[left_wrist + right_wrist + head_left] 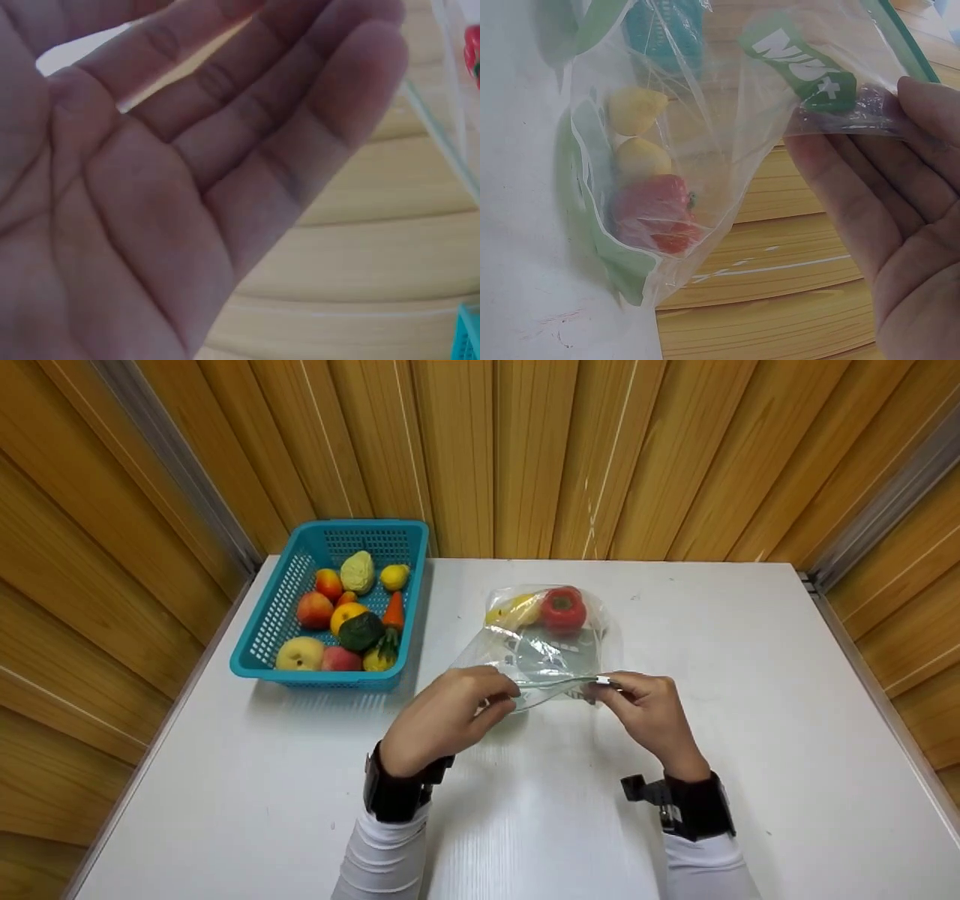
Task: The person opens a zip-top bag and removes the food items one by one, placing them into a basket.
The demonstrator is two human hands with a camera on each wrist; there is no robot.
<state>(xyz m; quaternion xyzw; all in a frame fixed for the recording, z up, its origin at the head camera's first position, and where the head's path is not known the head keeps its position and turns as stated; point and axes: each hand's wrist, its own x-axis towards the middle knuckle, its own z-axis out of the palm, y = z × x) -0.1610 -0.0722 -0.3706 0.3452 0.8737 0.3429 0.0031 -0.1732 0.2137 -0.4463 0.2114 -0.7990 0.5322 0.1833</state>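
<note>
A clear zip bag (555,656) with a green printed panel lies on the table, its green-edged mouth toward the person. Inside are a red bell pepper (563,610) and yellow fruit (517,610); the right wrist view shows two yellow pieces, one a lemon (634,110). My right hand (649,716) pinches the right end of the bag's mouth, by a white slider (602,680). At the left end, my left hand (450,716) has its thumb and forefinger tips apart beside the parted edges. Its other fingers look nearly straight in the left wrist view; whether the tips touch the plastic is unclear.
Left of the bag stands a blue-green basket (244,660) holding several fruits and vegetables, including a carrot (394,611) and a peach (315,610). The white table (750,675) ends at a wood-patterned wall (540,457) behind. Side walls flank it.
</note>
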